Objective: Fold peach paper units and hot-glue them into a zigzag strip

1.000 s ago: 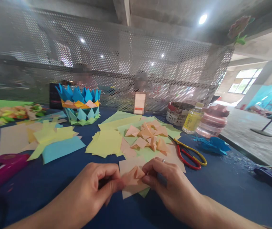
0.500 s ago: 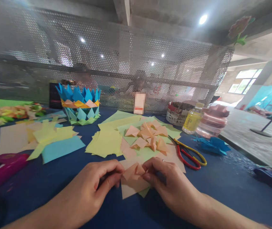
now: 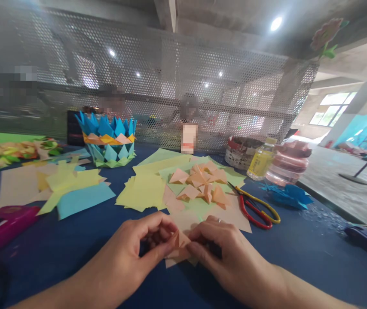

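Between my two hands is a small folded piece of orange paper (image 3: 180, 240). My left hand (image 3: 141, 249) pinches its left side with thumb and forefinger. On the opposite side, my right hand (image 3: 227, 246) grips the paper the same way, a ring showing on one finger. Flat orange paper (image 3: 177, 257) lies on the table under the fingertips. Just beyond the hands, several folded orange paper pieces (image 3: 206, 178) are heaped on light green sheets. A stack of yellow paper (image 3: 143, 191) sits to their left.
Red-and-yellow-handled scissors (image 3: 257, 210) lie right of the pile, near a blue paper flower (image 3: 289, 195). A yellow-labelled bottle (image 3: 261, 161) and a pink jug (image 3: 288, 163) stand behind. At back left is a folded-paper basket (image 3: 108, 139); a magenta tool (image 3: 7, 227) lies at far left.
Both hands have drawn closer together over the orange paper. The left fingers have moved right, and the folded piece is narrower and more covered by the fingers.
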The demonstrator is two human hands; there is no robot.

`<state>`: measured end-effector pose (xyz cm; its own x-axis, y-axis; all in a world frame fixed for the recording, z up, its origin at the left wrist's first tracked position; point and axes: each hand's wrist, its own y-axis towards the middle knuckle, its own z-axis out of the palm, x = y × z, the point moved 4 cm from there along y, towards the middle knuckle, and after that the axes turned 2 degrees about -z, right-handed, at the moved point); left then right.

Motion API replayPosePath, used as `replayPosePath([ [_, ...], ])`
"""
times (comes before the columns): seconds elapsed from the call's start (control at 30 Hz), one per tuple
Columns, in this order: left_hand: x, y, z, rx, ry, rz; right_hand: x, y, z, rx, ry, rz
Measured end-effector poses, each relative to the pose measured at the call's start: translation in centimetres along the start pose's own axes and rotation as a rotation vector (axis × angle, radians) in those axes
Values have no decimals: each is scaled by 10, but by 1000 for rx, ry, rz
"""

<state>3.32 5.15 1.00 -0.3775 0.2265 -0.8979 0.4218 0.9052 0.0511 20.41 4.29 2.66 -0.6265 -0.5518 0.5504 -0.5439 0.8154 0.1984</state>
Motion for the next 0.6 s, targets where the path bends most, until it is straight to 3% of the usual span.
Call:
replayPosePath([
  [0.2,-1,1,4,15,-15,-5,-4,1,-3,-111,53,-20],
  [0.33,-3,0,4,27,35,-21,-7,1,3,-73,115,61],
  [0.6,-3,-1,3,-1,195,44,-11,3,4,-57,104,68],
])
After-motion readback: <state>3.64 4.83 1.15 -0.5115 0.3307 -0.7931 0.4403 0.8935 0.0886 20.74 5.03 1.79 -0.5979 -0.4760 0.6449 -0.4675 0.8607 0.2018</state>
